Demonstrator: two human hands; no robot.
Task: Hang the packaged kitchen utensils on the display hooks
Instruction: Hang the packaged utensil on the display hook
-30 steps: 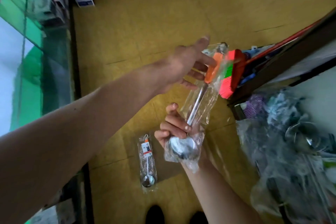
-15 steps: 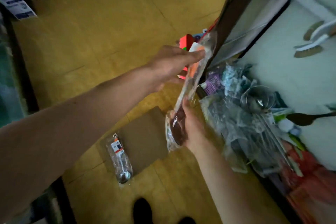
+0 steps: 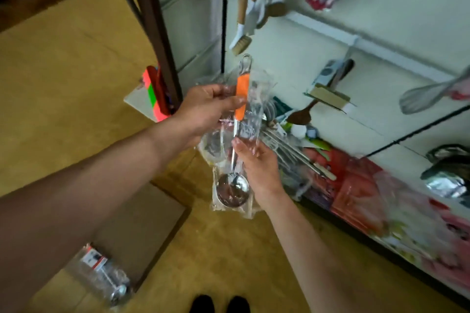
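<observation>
packaged ladle (image 3: pixel 235 160) between both hands, display wall (image 3: pixel 330 63) behind, second packet (image 3: pixel 101 272) on floor lower left

- Bare left hand (image 3: pixel 206 109), uncovered from fingertips to wrist, knuckles and thumb plainly seen.
- Bare left forearm (image 3: pixel 101 185), unsleeved all the way to the frame's left edge; broad and slightly blurred close to the lens.
- Bare right hand (image 3: pixel 259 168), uncovered likewise from fingertips to wrist; short nails at the fingertips.
- Bare right forearm (image 3: pixel 330 249), unsleeved down to the bottom edge; narrower in view than the left.
- Black shoes (image 3: pixel 202 303), two rounded toes side by side at the bottom edge; material and fastening too dark to tell.
</observation>
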